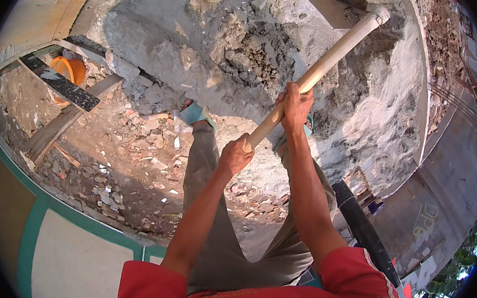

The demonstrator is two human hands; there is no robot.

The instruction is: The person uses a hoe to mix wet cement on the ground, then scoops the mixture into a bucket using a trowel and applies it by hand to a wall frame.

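Observation:
A hoe with a pale wooden handle (pixel 333 57) runs from the lower middle to its grey metal blade (pixel 335 9) at the upper right. My left hand (pixel 238 154) is closed round the lower end of the handle. My right hand (pixel 297 108) grips it higher up, toward the blade. The blade is over a grey, powdery mix of sand or cement (pixel 386 109), with a rough lumpy patch (pixel 253 52) left of it. My feet, in teal sandals (pixel 195 113), stand below that patch; the right one is mostly hidden behind my arm.
An orange bucket (pixel 75 69) sits among wooden boards (pixel 52 130) at the upper left. Broken rubble (pixel 138 151) covers the ground at left. A green-framed panel (pixel 77 240) lies at lower left, a grey sheet wall (pixel 433 201) at right, and a dark post (pixel 362 229) beside my right leg.

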